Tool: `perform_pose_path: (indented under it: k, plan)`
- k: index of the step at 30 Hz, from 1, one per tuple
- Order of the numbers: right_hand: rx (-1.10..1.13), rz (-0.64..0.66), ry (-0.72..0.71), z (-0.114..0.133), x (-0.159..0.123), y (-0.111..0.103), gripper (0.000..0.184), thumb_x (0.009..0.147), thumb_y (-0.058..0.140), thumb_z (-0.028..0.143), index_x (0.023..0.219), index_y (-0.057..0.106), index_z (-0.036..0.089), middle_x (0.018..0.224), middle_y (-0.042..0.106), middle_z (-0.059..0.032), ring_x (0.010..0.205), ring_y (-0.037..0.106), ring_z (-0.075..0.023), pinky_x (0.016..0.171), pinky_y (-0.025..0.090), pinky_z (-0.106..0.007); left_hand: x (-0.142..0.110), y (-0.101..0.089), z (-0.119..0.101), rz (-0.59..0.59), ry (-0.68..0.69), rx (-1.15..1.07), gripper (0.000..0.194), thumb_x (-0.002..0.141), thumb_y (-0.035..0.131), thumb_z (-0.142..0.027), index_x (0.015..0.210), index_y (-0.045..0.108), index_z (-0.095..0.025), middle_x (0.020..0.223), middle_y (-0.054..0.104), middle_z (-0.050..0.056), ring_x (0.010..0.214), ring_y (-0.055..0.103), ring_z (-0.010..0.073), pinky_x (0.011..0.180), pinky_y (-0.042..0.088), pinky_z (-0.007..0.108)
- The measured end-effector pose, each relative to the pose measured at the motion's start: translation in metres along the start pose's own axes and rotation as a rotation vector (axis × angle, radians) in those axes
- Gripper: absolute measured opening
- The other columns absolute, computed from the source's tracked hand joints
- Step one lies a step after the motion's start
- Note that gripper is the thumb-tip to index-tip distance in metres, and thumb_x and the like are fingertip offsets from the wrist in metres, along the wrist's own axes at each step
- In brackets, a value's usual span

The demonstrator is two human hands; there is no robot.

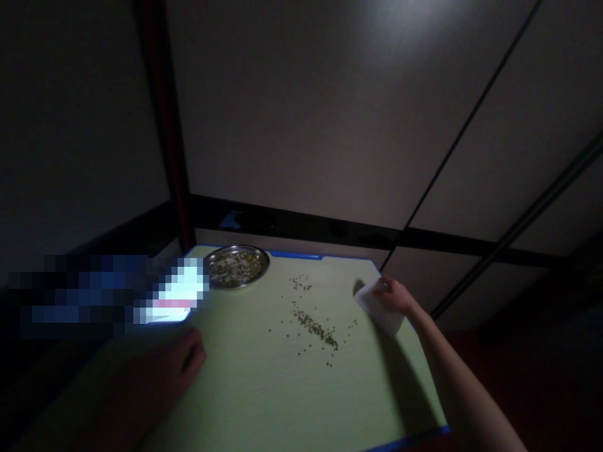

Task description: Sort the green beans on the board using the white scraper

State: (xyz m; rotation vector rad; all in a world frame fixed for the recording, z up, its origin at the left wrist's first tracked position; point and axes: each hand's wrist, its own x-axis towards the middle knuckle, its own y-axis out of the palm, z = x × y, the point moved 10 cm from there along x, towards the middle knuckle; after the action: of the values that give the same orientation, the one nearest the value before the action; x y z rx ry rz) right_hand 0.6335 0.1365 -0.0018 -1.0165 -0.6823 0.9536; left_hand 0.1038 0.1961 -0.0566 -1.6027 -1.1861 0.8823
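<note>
My right hand (pixel 394 296) is closed on the upper edge of a white sheet-like piece (pixel 382 314), at the right side of the pale green table (pixel 245 383). The piece leans over the tabletop, and its exact kind is unclear. To its left, small greenish-brown grains (pixel 313 326) lie in a loose diagonal streak, with stray ones around. My left hand (pixel 188 358) is in shadow at the left, its fingers curled in; whatever they may hold is hidden. A round metal tray (pixel 264 271) with many greenish and pale bits in it stands at the back left.
A bright, pixelated screen-like shape (pixel 176 295) is at the left, near my left hand. Blue edging (pixel 296 255) runs along the table. Behind the table rise large pale panels (pixel 292 125) with a dark horizontal band (pixel 301 227). The surroundings are dim.
</note>
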Motion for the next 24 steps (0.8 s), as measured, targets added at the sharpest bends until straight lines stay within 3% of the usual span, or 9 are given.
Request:
perform_pose_path:
  k: [3,7,18,24]
  plan:
    - [0.024,0.051,-0.037,-0.001,-0.001,0.014,0.052,0.079,0.065,0.034,0.127,0.062,0.012,0.117,0.07,-0.0154,0.109,0.064,-0.0279,0.09,0.048,-0.034,0.002,0.005,0.004,0.016,-0.006,0.04,0.038,0.095,0.028,-0.045,0.088,0.06,-0.025,0.075,0.068,0.002,0.067,0.064,0.0199,0.062,0.034,0.031]
    - [0.094,0.157,-0.138,0.017,-0.002,0.031,0.052,0.077,0.068,0.036,0.124,0.063,0.012,0.113,0.071,-0.0127,0.102,0.065,-0.0255,0.09,0.047,-0.033,0.005,0.007,0.006,0.022,-0.012,0.046,0.04,0.095,0.026,-0.044,0.09,0.06,-0.025,0.076,0.068,0.002,0.069,0.063,0.0205,0.064,0.035,0.031]
    - [0.367,0.572,-0.331,0.065,-0.045,0.066,0.031,0.079,0.064,0.035,0.103,0.071,0.016,0.088,0.071,-0.0016,0.078,0.063,-0.0167,0.07,0.048,-0.025,0.005,0.007,0.008,0.038,-0.044,0.033,0.039,0.095,0.028,-0.044,0.099,0.061,-0.023,0.084,0.071,0.004,0.073,0.064,0.0227,0.067,0.037,0.033]
    - [0.414,0.617,-0.342,0.071,-0.068,0.066,0.03,0.082,0.061,0.035,0.104,0.069,0.016,0.086,0.069,-0.0015,0.073,0.06,-0.0144,0.066,0.046,-0.025,0.002,0.001,0.002,0.029,-0.038,0.061,0.043,0.096,0.023,-0.044,0.095,0.06,-0.024,0.079,0.068,0.002,0.072,0.063,0.0208,0.065,0.035,0.031]
